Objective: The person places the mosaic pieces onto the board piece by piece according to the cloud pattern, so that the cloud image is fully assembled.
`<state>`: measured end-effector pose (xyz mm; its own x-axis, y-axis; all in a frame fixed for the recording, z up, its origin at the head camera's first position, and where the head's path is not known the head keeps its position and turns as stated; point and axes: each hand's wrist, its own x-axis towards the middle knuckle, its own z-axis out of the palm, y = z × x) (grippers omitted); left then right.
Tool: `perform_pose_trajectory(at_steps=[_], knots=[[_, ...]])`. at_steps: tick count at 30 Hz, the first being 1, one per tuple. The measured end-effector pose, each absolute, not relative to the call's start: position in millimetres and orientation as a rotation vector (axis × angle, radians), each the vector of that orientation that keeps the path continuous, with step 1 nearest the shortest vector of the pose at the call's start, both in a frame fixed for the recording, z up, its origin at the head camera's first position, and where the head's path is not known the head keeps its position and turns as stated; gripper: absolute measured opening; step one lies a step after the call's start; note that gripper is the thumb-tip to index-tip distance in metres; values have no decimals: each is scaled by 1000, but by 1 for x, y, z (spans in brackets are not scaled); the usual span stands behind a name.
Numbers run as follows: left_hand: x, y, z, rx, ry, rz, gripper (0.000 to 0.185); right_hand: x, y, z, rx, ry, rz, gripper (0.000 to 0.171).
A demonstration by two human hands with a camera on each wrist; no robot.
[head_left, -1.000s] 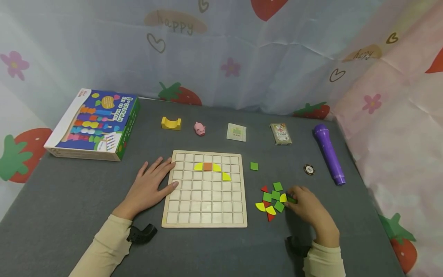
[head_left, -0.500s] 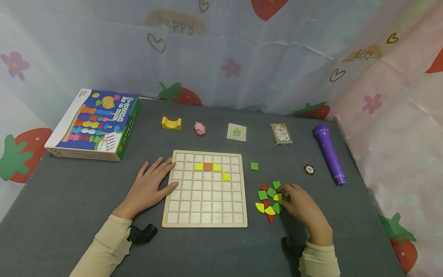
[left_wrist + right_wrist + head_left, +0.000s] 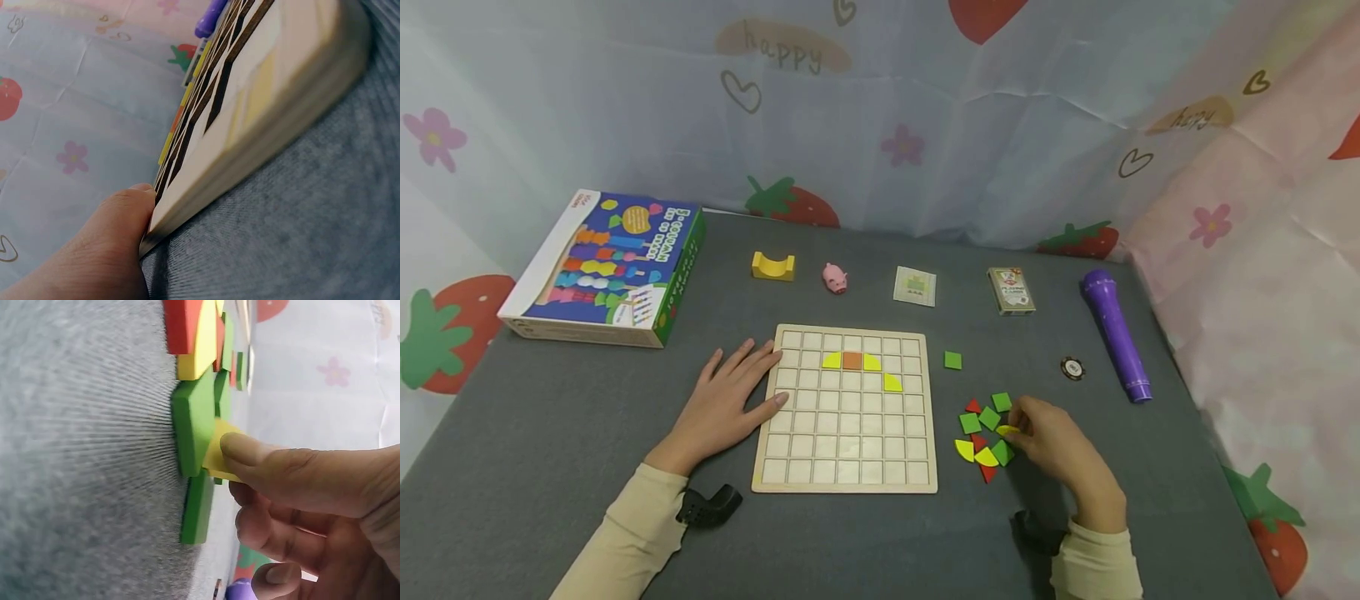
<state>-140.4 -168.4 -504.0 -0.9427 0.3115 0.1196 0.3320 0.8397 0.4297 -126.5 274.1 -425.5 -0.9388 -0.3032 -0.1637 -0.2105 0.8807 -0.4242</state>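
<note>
My left hand (image 3: 726, 412) lies with spread fingers along the left edge of the wooden grid board (image 3: 847, 485); in the left wrist view its thumb (image 3: 119, 225) touches the board's side. On the board sit yellow quarter-circle tiles (image 3: 892, 382) and one orange square tile (image 3: 852, 361). Right of the board, my right hand (image 3: 1056, 437) pinches a yellow quarter-circle tile (image 3: 217, 450) between thumb and fingers, tilted up beside a green square tile (image 3: 195, 422). Around it lies a loose group of green squares (image 3: 970, 423), red triangles (image 3: 988, 474) and yellow quarter circles (image 3: 965, 450).
One green square (image 3: 952, 360) lies apart, right of the board. Behind are a game box (image 3: 606, 267), a yellow arch block (image 3: 772, 267), a pink pig (image 3: 834, 278), a paper card (image 3: 914, 287), a card pack (image 3: 1011, 291), a round chip (image 3: 1072, 368) and a purple microphone-shaped stick (image 3: 1116, 333).
My right hand moved left into the pile, shifting several tiles leftward with a green one, and now lifts the edge of a yellow quarter circle. The left hand stays in place.
</note>
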Motion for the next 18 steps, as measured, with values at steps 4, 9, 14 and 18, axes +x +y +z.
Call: perform_pose_trajectory(at_steps=[4,9,14,18], knots=[[-141,-168,-504,-522,-2972,-708,71,-126,273,-423,-427,2836,-590,18],[-141,-169,-504,-525,-2968,-709,71,-126,267,-423,-449,2864,-560,25],[-140,-169,-504,-527,-2964,-710,71,-130,256,-422,-509,2877,-570,18],[-140,-169,-505,-522,-2968,-706,70,-136,245,-420,-546,2849,-599,13]])
